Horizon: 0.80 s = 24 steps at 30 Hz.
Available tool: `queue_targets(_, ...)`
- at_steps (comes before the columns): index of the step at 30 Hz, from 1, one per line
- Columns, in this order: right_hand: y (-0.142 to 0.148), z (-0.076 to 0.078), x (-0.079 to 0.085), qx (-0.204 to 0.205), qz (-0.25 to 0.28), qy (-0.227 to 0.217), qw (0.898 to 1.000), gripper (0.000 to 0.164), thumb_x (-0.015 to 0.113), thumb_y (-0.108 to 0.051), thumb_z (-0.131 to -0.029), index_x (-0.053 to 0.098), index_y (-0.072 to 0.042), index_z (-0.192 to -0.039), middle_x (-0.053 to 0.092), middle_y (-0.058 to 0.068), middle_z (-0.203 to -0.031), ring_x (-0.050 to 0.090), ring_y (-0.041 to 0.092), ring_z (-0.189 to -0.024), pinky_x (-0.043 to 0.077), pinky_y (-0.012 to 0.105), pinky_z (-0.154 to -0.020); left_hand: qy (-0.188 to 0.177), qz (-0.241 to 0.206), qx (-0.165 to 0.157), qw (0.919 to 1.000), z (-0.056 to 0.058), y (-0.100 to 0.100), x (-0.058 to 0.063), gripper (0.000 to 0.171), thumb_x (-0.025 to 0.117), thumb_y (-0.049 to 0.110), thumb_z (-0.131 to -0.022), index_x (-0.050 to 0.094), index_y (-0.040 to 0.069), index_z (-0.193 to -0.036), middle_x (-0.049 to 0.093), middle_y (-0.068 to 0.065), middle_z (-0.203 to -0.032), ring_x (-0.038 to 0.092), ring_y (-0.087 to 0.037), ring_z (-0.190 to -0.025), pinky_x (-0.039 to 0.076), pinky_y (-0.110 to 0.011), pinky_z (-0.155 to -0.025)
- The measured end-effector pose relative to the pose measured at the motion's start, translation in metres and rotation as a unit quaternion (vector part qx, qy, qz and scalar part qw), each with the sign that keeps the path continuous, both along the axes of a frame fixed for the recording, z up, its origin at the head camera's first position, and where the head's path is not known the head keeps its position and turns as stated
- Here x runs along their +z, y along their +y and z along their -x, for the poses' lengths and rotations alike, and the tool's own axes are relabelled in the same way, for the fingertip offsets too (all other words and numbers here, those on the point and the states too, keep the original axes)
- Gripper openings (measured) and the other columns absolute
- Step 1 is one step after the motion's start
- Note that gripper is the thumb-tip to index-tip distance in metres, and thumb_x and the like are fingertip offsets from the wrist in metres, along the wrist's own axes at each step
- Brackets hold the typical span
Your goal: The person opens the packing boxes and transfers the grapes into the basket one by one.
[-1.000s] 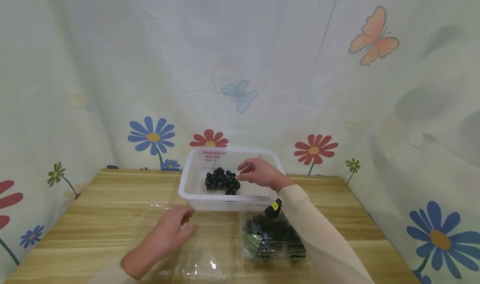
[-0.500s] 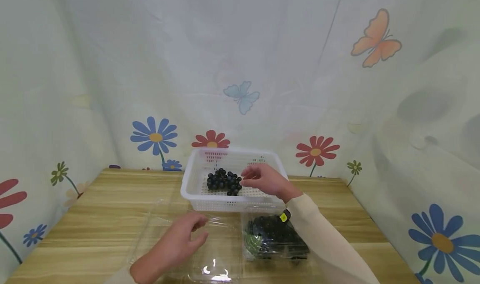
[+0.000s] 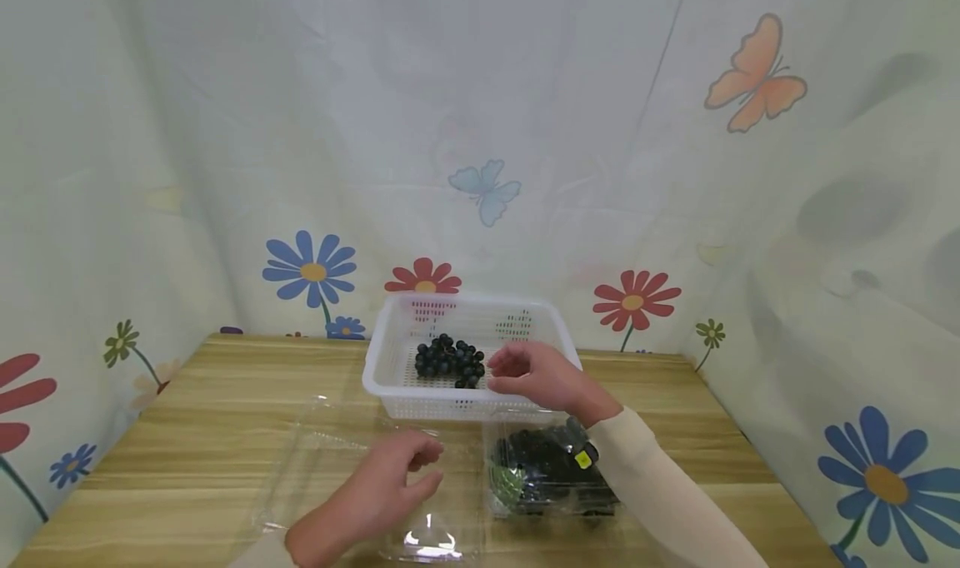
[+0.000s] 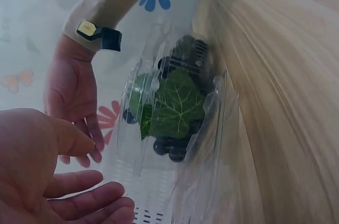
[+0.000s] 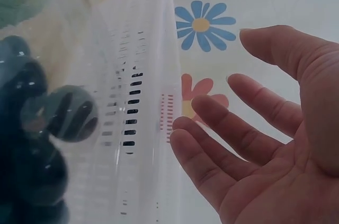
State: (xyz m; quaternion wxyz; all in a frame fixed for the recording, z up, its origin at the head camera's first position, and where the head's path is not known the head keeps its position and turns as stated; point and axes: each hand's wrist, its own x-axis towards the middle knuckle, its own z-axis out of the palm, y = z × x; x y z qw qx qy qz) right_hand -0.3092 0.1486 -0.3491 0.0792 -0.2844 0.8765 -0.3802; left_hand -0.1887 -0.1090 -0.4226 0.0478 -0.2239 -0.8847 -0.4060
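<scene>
A bunch of dark grapes (image 3: pixel 448 360) lies in a white perforated plastic basket (image 3: pixel 420 391) at the back of the table. My right hand (image 3: pixel 543 375) hovers over the basket's front right rim, fingers apart and loosely bent, holding nothing. In front of the basket, a clear plastic box holds more dark grapes (image 3: pixel 551 468) and a green leaf (image 4: pixel 179 105). My left hand (image 3: pixel 386 485) is above the clear plastic lid (image 3: pixel 435 543) left of those grapes. Its fingers are relaxed with nothing between them, as the left wrist view also shows.
A wooden table (image 3: pixel 187 451) bears everything. A pale curtain (image 3: pixel 360 135) with printed flowers and butterflies closes off the back and both sides. My right forearm (image 3: pixel 660 485) passes over the right side of the grape box.
My right hand has drawn back to the right and nearer to me, away from the grapes in the basket. My left hand has moved right over the clear plastic. The grapes stay put.
</scene>
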Motion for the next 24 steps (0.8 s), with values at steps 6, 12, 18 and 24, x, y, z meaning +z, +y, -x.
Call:
queue_targets(6,0.009,-0.016,-0.002,0.013,-0.004,0.016,1.000,0.031,0.074,-0.030,-0.094,0.070,-0.010,-0.118,0.074,0.004,-0.110,0.071,0.017,-0.102,0.060,0.035,-0.091,-0.013,-0.017,-0.019,0.9996,-0.001,0.015,-0.002,0.027,0.071,0.015,-0.093,0.068,0.002,-0.116,0.072,-0.013,-0.111,0.069,-0.030,-0.098,0.060,-0.042,-0.086)
queue_targets(12,0.020,-0.029,-0.009,0.021,0.016,0.009,1.000,0.032,0.075,-0.026,-0.094,0.070,-0.005,-0.118,0.074,0.008,-0.111,0.071,0.020,-0.104,0.061,0.037,-0.091,-0.061,-0.059,-0.038,0.9957,-0.002,0.029,-0.004,0.028,0.068,0.013,-0.094,0.065,-0.001,-0.117,0.071,-0.014,-0.108,0.068,-0.022,-0.095,0.061,-0.032,-0.083)
queue_targets(18,0.032,-0.039,-0.015,0.018,0.023,0.009,1.000,0.029,0.075,-0.024,-0.094,0.071,-0.006,-0.117,0.073,0.013,-0.117,0.071,0.025,-0.109,0.060,0.045,-0.096,-0.091,-0.081,-0.023,0.9923,0.001,0.035,-0.007,0.028,0.066,0.012,-0.095,0.065,-0.004,-0.118,0.071,-0.013,-0.107,0.067,-0.020,-0.096,0.059,-0.024,-0.080)
queue_targets(24,0.045,-0.053,-0.016,0.022,0.022,0.011,0.999,0.028,0.075,-0.027,-0.094,0.071,-0.010,-0.116,0.071,0.017,-0.120,0.070,0.036,-0.113,0.060,0.045,-0.095,-0.144,-0.137,-0.011,0.9801,0.005,0.037,-0.006,0.032,0.065,0.011,-0.097,0.062,-0.009,-0.122,0.068,-0.012,-0.106,0.067,-0.020,-0.092,0.058,-0.023,-0.075)
